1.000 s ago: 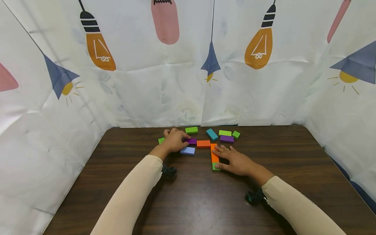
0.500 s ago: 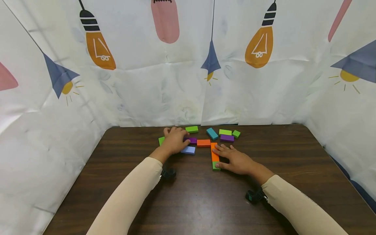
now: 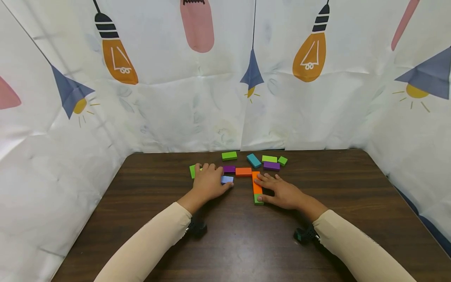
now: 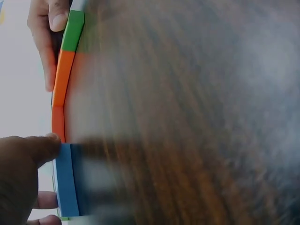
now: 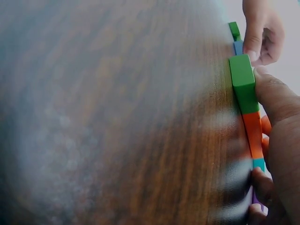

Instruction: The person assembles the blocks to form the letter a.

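Observation:
A light blue block (image 3: 227, 179) lies partly under my left hand (image 3: 207, 183), which grips it with the thumb at its right end and the fingers on the far side. In the left wrist view, the thumb tip meets one end of this blue block (image 4: 68, 180). My right hand (image 3: 283, 192) rests with extended fingers on an orange block (image 3: 257, 183), its thumb on a green block (image 3: 258, 199) at the near end. A red-orange block (image 3: 244, 172) sits at the far end of the orange one, and a purple block (image 3: 229, 169) extends that line leftward.
Toward the back edge lie a green block (image 3: 229, 156), a teal block (image 3: 253, 160), a lime block (image 3: 269, 159), a small green block (image 3: 282, 161) and a second purple block (image 3: 271, 166). Another green block (image 3: 192, 171) is left of my left hand. The wooden table (image 3: 232, 243) meets a printed curtain (image 3: 169, 113).
My left hand has drawn back toward me from the purple block to the light blue block, uncovering more of the left green block. The right hand has stayed in place.

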`<state>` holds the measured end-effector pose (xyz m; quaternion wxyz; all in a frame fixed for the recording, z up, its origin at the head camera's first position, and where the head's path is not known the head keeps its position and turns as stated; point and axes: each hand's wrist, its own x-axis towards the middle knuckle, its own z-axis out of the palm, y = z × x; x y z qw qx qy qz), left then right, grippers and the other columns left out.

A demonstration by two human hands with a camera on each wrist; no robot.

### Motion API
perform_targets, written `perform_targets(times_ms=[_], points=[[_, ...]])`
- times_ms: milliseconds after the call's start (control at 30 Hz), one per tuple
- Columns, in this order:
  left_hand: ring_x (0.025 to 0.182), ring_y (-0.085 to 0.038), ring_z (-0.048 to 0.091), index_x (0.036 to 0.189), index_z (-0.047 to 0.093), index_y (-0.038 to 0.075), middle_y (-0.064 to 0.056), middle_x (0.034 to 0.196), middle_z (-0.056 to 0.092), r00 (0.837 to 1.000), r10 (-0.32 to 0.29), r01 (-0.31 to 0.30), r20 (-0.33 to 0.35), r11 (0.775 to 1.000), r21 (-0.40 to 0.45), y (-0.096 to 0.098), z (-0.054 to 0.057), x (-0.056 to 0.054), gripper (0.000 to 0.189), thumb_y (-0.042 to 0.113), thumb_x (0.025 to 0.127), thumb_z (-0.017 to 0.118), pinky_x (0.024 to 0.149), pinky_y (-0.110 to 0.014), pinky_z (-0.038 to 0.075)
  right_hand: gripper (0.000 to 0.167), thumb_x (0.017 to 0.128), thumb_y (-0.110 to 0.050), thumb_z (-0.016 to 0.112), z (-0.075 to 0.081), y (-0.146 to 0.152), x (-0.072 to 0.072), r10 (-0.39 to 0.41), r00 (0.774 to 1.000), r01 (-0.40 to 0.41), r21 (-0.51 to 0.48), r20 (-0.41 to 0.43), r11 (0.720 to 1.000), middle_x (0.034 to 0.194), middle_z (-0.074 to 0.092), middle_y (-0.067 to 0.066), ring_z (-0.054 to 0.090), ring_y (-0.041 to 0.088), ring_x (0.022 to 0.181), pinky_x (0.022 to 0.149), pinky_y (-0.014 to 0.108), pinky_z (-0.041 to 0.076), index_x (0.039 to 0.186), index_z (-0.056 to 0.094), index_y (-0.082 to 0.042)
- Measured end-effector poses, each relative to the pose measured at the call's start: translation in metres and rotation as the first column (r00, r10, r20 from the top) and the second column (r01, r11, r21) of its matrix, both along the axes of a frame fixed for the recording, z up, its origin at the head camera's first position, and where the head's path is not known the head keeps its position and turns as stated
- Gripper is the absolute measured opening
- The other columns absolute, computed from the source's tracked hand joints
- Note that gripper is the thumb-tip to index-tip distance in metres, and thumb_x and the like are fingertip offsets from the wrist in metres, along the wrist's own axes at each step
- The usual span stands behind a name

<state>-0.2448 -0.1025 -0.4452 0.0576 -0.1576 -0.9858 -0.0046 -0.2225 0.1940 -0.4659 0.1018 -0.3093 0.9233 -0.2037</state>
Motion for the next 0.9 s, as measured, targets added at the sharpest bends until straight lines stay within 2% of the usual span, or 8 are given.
perform_targets(times_ms=[233, 400, 567, 733, 900], points=[[0.103, -0.033, 0.055, 0.1, 0.065, 0.02, -0.005, 0.094, 0.063, 1.0, 0.001, -0.001, -0.017, 1.0, -0.011, 0.0, -0.001, 0.004, 0.05, 0.069, 0.088, 0.066, 0.098, -0.059, 0.028, 0.077, 0.099, -0.062, 0.054, 0.001, 0.0, 0.001, 0.005, 1.0, -0.005, -0.005, 0.001, 1.0, 0.167, 0.025, -0.002, 0.018, 0.025, 0.155, 0.123, 0.053, 0.01, 0.162, 0.033, -0.022], [0.105, -0.034, 0.055, 0.107, 0.07, 0.02, -0.004, 0.088, 0.061, 1.0, 0.017, -0.017, -0.018, 1.0, 0.02, 0.001, -0.002, 0.007, 0.058, 0.073, 0.086, 0.064, 0.103, -0.063, 0.024, 0.077, 0.099, -0.062, 0.055, 0.001, -0.001, 0.001, 0.008, 1.0, -0.008, -0.016, -0.007, 1.0, 0.167, 0.027, 0.001, 0.019, 0.028, 0.154, 0.122, 0.055, 0.011, 0.161, 0.035, -0.021], [0.107, -0.035, 0.056, 0.102, 0.068, 0.018, -0.003, 0.084, 0.057, 0.999, 0.042, -0.042, -0.011, 0.997, 0.058, 0.003, -0.006, 0.009, 0.056, 0.072, 0.085, 0.066, 0.106, -0.067, 0.021, 0.077, 0.099, -0.062, 0.054, 0.001, 0.0, 0.002, 0.007, 1.0, -0.007, -0.018, -0.006, 1.0, 0.166, 0.028, 0.002, 0.02, 0.029, 0.154, 0.122, 0.056, 0.012, 0.161, 0.035, -0.02], [0.106, -0.035, 0.056, 0.099, 0.066, 0.017, -0.007, 0.094, 0.061, 0.999, 0.038, -0.037, -0.013, 0.996, 0.081, 0.004, -0.008, 0.011, 0.047, 0.062, 0.086, 0.069, 0.102, -0.068, 0.024, 0.077, 0.099, -0.062, 0.054, 0.001, 0.0, 0.001, 0.002, 1.0, -0.002, -0.001, 0.001, 1.0, 0.167, 0.026, -0.002, 0.019, 0.025, 0.154, 0.123, 0.053, 0.012, 0.162, 0.033, -0.023], [0.107, -0.031, 0.055, 0.112, 0.067, 0.016, -0.006, 0.108, 0.065, 1.0, -0.004, 0.006, -0.02, 0.996, 0.093, 0.001, -0.008, 0.015, 0.047, 0.053, 0.084, 0.072, 0.1, -0.064, 0.025, 0.078, 0.099, -0.063, 0.054, 0.001, 0.0, 0.001, 0.006, 1.0, -0.006, 0.001, -0.003, 1.0, 0.167, 0.026, -0.002, 0.019, 0.025, 0.154, 0.123, 0.053, 0.012, 0.162, 0.034, -0.022]])
